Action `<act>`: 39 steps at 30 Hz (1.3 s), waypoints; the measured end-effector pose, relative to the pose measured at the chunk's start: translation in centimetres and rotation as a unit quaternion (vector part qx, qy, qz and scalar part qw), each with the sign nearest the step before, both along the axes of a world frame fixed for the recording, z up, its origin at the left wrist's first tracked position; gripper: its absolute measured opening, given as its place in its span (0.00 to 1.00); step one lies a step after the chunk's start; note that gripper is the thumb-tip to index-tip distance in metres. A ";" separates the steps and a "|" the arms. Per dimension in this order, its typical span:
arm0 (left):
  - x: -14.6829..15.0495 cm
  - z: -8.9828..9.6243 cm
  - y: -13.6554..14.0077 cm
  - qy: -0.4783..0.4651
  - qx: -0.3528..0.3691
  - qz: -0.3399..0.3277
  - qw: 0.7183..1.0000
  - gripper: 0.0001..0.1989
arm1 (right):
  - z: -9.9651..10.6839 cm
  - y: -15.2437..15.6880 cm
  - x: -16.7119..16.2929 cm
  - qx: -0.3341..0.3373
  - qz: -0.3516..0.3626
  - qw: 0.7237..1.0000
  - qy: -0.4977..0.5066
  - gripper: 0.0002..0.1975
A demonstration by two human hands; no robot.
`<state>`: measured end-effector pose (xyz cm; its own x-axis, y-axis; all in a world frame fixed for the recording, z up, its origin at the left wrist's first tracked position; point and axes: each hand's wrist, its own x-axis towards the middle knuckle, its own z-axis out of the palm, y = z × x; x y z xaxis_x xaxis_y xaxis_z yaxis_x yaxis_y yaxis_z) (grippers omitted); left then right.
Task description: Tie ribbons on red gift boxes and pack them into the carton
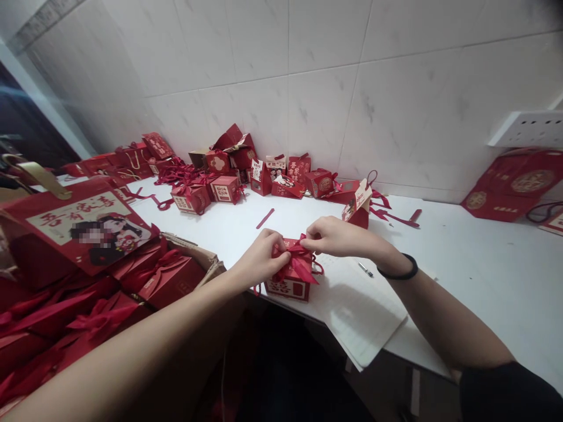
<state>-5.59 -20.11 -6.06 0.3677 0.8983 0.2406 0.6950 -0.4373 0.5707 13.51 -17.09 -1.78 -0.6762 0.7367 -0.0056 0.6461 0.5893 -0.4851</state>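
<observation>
A small red gift box with cream panels and dark red lettering sits at the table's front edge. Across its top lies a red ribbon gathered in a bow or knot. My left hand is closed at the left of the bow, its thumb and fingers pinching the ribbon. On the other side, my right hand pinches a ribbon loop between thumb and fingertips. Dark red cord handles stick out beside the box. The exact form of the knot is partly hidden by my fingers.
Left of me, a cardboard box holds several red ribboned boxes, with a larger red gift bag above them. Paper sheets and a pen lie to the right. More red boxes line the wall. A ribbon strip lies mid-table.
</observation>
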 end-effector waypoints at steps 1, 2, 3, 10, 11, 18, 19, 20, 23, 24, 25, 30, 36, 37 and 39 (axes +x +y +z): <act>0.0 0.0 0.0 -0.004 -0.004 -0.002 1.000 0.05 | 0.1 0.2 0.2 -0.008 0.004 1.000 -0.014 0.17; 0.0 0.0 0.0 -0.009 -0.008 -0.003 1.000 0.04 | 0.2 0.3 0.4 -0.014 0.009 1.000 -0.027 0.18; -0.1 0.0 0.0 -0.014 -0.013 -0.004 1.000 0.04 | 0.3 0.4 0.5 -0.021 0.014 0.999 -0.042 0.19; -0.1 0.1 0.0 -0.039 -0.038 0.022 0.998 0.12 | -0.6 1.1 0.3 -0.041 0.069 0.994 -0.076 0.18; -0.1 0.1 0.1 -0.036 -0.033 0.026 0.998 0.14 | -0.7 1.1 0.3 -0.039 0.081 0.993 -0.072 0.18; -0.1 -0.3 0.2 -0.010 -0.024 0.024 0.999 0.14 | -0.8 1.4 0.3 -0.048 0.103 0.992 -0.062 0.19; 0.0 -0.3 0.2 -0.003 -0.016 0.023 1.000 0.12 | -0.8 1.4 0.3 -0.048 0.105 0.992 -0.060 0.18; 0.0 -0.3 0.1 0.003 -0.005 0.020 1.000 0.10 | -0.8 1.5 0.3 -0.046 0.105 0.992 -0.061 0.18; 0.2 -0.2 0.0 0.018 0.017 -0.012 1.000 0.09 | -0.9 1.5 0.3 -0.044 0.100 0.992 -0.068 0.19; 0.2 -0.2 -0.1 0.021 0.020 -0.028 0.999 0.12 | -1.0 1.5 0.2 -0.045 0.093 0.992 -0.070 0.19; 0.3 -0.2 -0.1 0.024 0.021 -0.044 0.999 0.13 | -1.0 1.4 0.1 -0.047 0.085 0.993 -0.072 0.19; 0.4 -0.3 -0.1 0.014 0.018 -0.084 0.996 0.17 | -1.2 1.3 -0.1 -0.059 0.055 0.992 -0.095 0.20; 0.2 -0.1 -0.1 0.012 -0.003 -0.058 0.998 0.12 | -1.3 1.5 0.0 -0.065 0.072 0.991 -0.088 0.20; 0.2 0.0 -0.1 0.007 -0.009 -0.043 0.999 0.11 | -1.2 1.6 0.1 -0.070 0.076 0.991 -0.086 0.19; 0.2 0.1 -0.1 -0.004 -0.023 -0.018 1.000 0.12 | -1.2 1.8 0.2 -0.090 0.089 0.989 -0.081 0.19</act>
